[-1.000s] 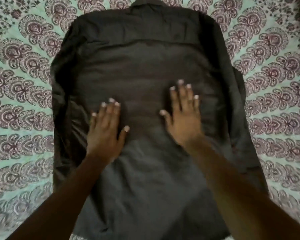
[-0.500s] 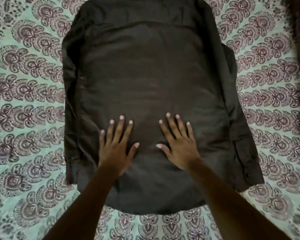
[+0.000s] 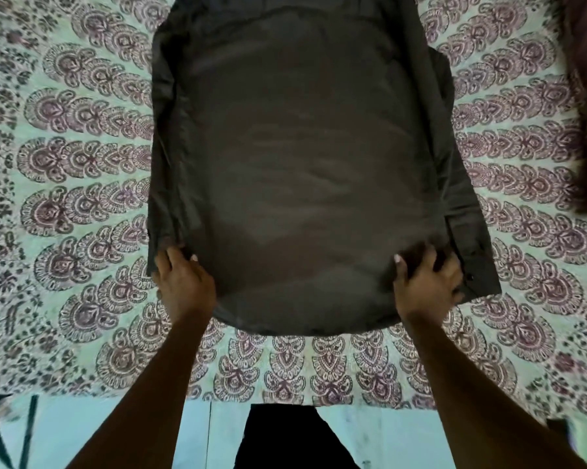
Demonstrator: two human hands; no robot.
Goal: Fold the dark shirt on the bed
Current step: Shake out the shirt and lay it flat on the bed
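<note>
The bed in front of you is spread with a mint-green cotton bedspread [image 3: 65, 198] printed in rows of maroon paisley fans. Its near edge runs across the lower part of the view. Below that edge is a pale turquoise floor [image 3: 143, 434], with black wedge-shaped marks [image 3: 0, 431] at the far left and a black shape [image 3: 278, 438] at the centre that I cannot identify.

The dark grey cloth shirt [image 3: 302, 164] lies flat in the middle of the bed. Its rounded hem points toward the near edge and its top runs out of view at the far side. A sleeve is folded in along each long side, leaving one smooth panel facing up.

Your left hand [image 3: 183, 286] is at the hem's left corner. Its fingers are tucked under the cloth and its thumb is on top, clenched on the fabric. Your right hand [image 3: 427, 286] is at the hem's right corner, with its fingers curled into a bunch of the same fabric.

Just right of that hand, the shirt's buttoned cuff [image 3: 475, 265] lies on the bedspread and sticks out past the hem. A dark maroon cloth [image 3: 586, 113] lies along the bed's right edge, well apart from the shirt.
</note>
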